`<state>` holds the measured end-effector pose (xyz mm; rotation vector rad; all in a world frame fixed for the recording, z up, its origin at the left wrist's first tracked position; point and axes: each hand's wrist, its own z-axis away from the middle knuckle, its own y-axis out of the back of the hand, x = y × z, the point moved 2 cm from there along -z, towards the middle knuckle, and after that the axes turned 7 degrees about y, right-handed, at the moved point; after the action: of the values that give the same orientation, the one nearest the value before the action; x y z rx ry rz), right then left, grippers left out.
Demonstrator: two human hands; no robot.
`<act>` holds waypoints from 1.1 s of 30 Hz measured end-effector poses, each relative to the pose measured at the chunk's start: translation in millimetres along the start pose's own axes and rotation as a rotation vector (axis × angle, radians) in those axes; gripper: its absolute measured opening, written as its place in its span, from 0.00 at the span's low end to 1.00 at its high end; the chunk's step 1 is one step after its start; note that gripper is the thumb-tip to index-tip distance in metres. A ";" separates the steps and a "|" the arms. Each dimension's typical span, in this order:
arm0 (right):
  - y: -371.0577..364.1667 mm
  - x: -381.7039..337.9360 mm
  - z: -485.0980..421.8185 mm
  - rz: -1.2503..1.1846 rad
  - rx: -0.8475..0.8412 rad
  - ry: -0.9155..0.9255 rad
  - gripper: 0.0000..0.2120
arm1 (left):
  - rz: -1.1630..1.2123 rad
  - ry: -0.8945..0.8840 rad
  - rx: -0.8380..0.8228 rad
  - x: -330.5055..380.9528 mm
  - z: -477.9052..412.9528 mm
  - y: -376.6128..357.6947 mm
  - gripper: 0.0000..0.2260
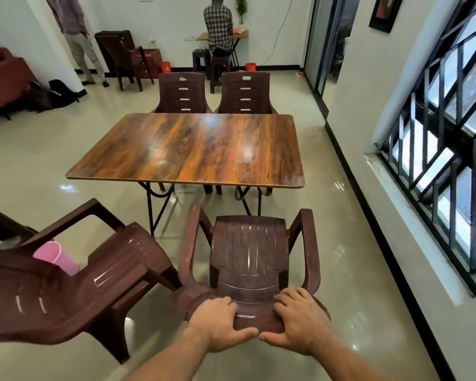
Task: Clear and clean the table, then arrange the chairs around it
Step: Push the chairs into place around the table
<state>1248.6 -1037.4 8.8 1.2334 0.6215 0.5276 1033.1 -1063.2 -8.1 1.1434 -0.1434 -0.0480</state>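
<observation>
Left hand (217,323) and right hand (300,320) grip the chair (248,251) back. Next it should slide to twelve o'clock, under the table (198,149).

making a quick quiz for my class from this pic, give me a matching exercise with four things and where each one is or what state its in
Things:
1. pink cup
2. nearest chair
3. table
4. bucket

Places or states:
A. two chairs stand at its far side
B. red, far beyond the table
C. in the chair on the left
D. left hand and right hand grip its backrest

Pairs: 1-C, 2-D, 3-A, 4-B
</observation>
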 end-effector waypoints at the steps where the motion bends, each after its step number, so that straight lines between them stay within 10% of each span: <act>1: -4.0 -3.6 4.9 -0.005 -0.003 0.009 0.48 | -0.010 -0.005 0.000 0.8 5.3 -4.2 0.42; 19: -5.1 12.8 -7.1 0.053 -0.050 0.079 0.45 | 0.041 0.142 0.113 19.8 17.2 2.1 0.32; 29: 8.6 36.0 -43.5 0.031 -0.048 0.048 0.46 | -0.023 0.080 0.091 -3.3 -15.4 17.4 0.50; 33: 8.8 38.3 -46.9 0.019 -0.049 0.079 0.42 | -0.029 0.097 0.046 -5.1 -19.6 22.5 0.44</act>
<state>1243.7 -976.7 1.9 1.1773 0.6599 0.6061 1030.0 -1035.6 4.0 1.1912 -0.0417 -0.0146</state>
